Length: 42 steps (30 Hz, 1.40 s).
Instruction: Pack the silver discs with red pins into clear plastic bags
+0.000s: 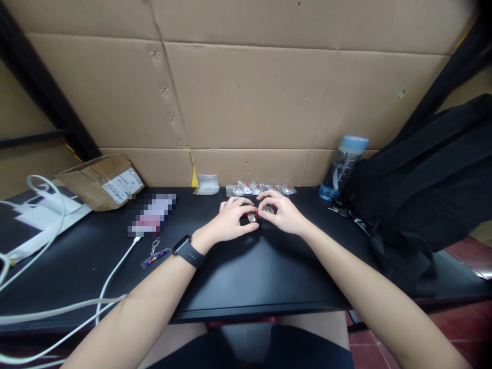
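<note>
My left hand [233, 221], with a dark watch [188, 251] on its wrist, is closed around a small silver-and-red piece [252, 217] above the black desk. Thumb and index finger of my right hand [283, 213] pinch the red part of the same piece. Its exact kind is too small to make out, and fingers hide much of it. A round metallic disc [269, 209] shows under my right fingers; whether it joins the piece is unclear. Behind my hands lies a row of clear packets [257, 189] holding similar round silver items with red bits.
A stack of clear bags [207, 184] lies left of the packets. A phone [151, 215] on a white cable, a keychain [155, 257] and a paper bag [102, 182] are leftward. On the right stand a water bottle [343, 166] and a black backpack [426, 189]. Cardboard [246, 97] walls the back.
</note>
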{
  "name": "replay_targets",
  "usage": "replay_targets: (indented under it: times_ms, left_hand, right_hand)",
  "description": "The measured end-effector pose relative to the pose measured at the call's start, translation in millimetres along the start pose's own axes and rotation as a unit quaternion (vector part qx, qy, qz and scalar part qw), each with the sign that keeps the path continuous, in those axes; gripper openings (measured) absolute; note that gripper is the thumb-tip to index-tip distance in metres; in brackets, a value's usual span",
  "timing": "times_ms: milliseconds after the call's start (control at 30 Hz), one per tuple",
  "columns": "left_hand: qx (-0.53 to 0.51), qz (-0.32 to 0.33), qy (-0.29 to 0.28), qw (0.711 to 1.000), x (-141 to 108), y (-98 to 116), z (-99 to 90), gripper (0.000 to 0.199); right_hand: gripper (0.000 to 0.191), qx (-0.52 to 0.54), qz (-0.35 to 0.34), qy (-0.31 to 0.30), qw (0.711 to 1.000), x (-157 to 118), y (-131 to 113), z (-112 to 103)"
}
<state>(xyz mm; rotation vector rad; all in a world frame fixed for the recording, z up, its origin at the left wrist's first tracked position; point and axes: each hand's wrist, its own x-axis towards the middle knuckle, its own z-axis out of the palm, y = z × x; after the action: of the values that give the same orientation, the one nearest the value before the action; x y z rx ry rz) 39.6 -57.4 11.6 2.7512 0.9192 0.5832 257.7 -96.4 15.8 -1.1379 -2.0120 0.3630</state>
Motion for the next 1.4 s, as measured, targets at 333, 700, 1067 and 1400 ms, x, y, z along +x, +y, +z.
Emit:
replay_targets:
  times_ms: [333,700,1067,1400]
  left_hand:
    - [0.048,-0.083,0.029,0.995,1,-40,-5.6,0.019]
    - [0.059,-0.075,0.046,0.994,4,-52,10.4,0.025]
    - [0.1,-0.065,0.038,0.992,6,-52,17.2,0.029]
    - [0.134,-0.074,0.045,0.987,4,-52,9.3,0.017]
  right_hand:
    - [0.007,-0.062,-0.005,-0.102,0.993,-4,3,-6]
    - [0.025,-0.089,0.035,-0.051,0.994,-2,48,3]
    - [0.029,-0.131,0.045,-0.064,0.988,-3,59,8]
    - [0.034,-0.126,0.052,-0.045,0.99,-3,58,7]
